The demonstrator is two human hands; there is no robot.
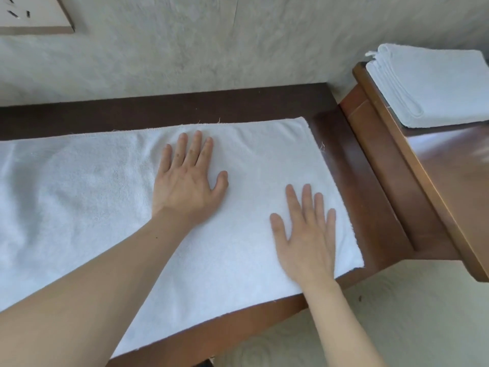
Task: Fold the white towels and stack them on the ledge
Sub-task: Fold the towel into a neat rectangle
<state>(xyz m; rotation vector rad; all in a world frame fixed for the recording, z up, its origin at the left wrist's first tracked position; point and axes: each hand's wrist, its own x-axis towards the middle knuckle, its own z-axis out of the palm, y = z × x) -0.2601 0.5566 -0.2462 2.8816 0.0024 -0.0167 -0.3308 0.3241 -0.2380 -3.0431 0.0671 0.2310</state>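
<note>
A long white towel (92, 197) lies spread flat along a brown wooden surface (352, 181). My left hand (186, 176) rests palm down on the towel near its far edge, fingers apart. Nearer the towel's right end and front edge, my right hand (307, 234) also lies flat on it with fingers spread. Neither hand grips anything. A stack of folded white towels (434, 86) sits on the raised wooden ledge (386, 144) at the upper right.
A pale textured wall (211, 43) runs behind the wooden surface. A socket plate (29, 14) is on the wall at the upper left. Pale patterned floor (410, 313) shows below at the right.
</note>
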